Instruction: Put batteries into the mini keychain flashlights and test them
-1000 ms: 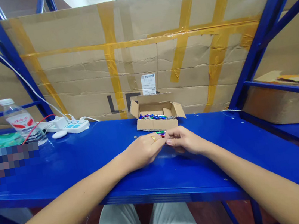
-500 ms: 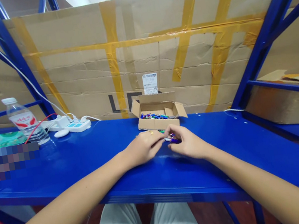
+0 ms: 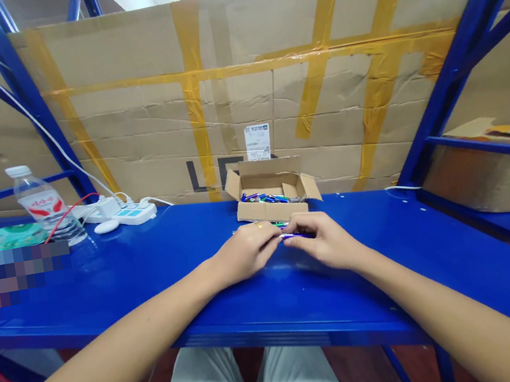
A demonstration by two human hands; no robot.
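My left hand [image 3: 245, 254] and my right hand [image 3: 324, 241] meet over the blue shelf [image 3: 177, 281], just in front of a small open cardboard box [image 3: 273, 210]. Both hands pinch a small purple pen-like stick [image 3: 291, 235] between their fingertips, one at each end. A ring shows on my left hand. The box holds several small coloured sticks [image 3: 263, 198], blue, green and purple. Another green and red one [image 3: 280, 224] lies against the box's front wall, right behind my fingers.
A water bottle [image 3: 44, 205], a green wipes pack [image 3: 13, 237], a white power strip [image 3: 130, 214] with cables and a white mouse [image 3: 106, 227] sit at the left. A taped cardboard wall [image 3: 238, 84] backs the shelf. Blue rack posts [image 3: 451, 56] stand on both sides.
The purple stick has come into view between my fingertips, and my right hand shifted from over it to pinching its right end. The view drifted slightly.
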